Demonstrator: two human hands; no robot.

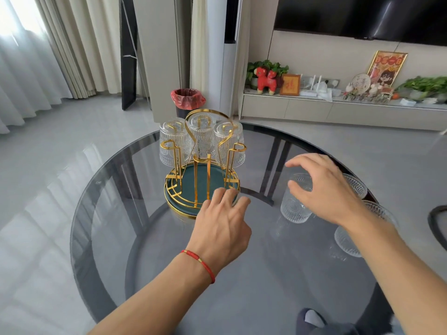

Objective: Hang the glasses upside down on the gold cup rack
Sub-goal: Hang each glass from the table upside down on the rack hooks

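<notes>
The gold cup rack with a teal round base stands on the round glass table. Three ribbed clear glasses hang upside down on its far pegs: one on the left, one in the middle, one on the right. The near pegs are bare. My left hand rests its fingertips on the front rim of the rack base and holds nothing. My right hand hovers with spread fingers over an upright glass on the table. Two more glasses stand behind and under my right arm.
The table edge curves close behind the rack. A dark chair edge shows at the far right. On the floor beyond are a bin with a red liner and a low TV cabinet. A slippered foot shows under the glass.
</notes>
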